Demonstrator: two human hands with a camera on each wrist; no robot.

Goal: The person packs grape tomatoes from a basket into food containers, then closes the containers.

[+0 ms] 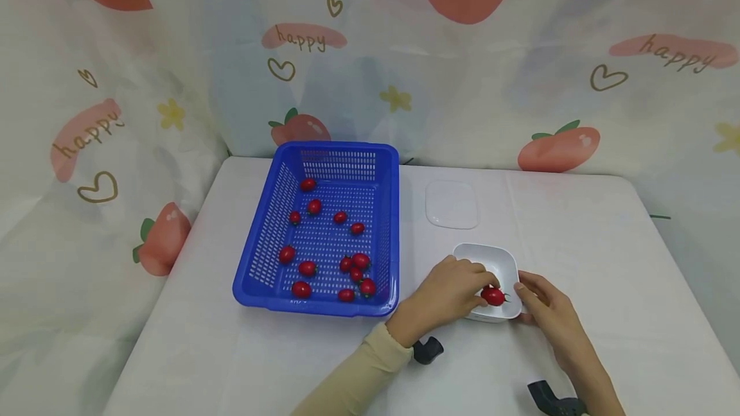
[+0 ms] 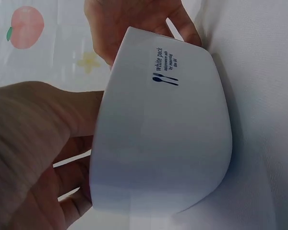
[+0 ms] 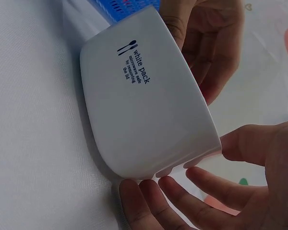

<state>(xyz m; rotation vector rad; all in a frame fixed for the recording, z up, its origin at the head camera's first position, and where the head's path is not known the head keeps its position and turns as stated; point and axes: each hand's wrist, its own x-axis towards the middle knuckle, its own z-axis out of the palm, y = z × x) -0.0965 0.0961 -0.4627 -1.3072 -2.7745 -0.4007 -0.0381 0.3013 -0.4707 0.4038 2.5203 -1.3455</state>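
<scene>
White bowl (image 1: 502,265): square, rounded corners, lower centre-right of the head view, standing on the table (image 1: 578,223). Side wall printed "white pack" with spoon and fork mark, seen in both wrist views.

Cherry tomato (image 1: 493,296): red, green stalk, at the near rim of the bowl, inside it or just above; which cannot be told.

Left hand (image 1: 448,294): reaches over the bowl's left rim; fingers (image 1: 482,275) curled and pinching the cherry tomato. Beige sleeve (image 1: 370,371) on the forearm.

Right hand (image 1: 546,310): at the bowl's right side; fingers (image 3: 182,191) slightly spread, tips touching the outer wall near the base, as the right wrist view shows.

Blue basket (image 1: 277,223): perforated plastic, rectangular, left of centre, well apart from the bowl. Holds loose tomatoes (image 1: 355,268), about a dozen, scattered over its floor.

Lid (image 1: 451,204): translucent, square, flat on the table above the bowl in the frame, just right of the basket.

Backdrop cloth (image 1: 173,50): pale, printed with peaches, hearts and "happy", across the upper frame.
</scene>
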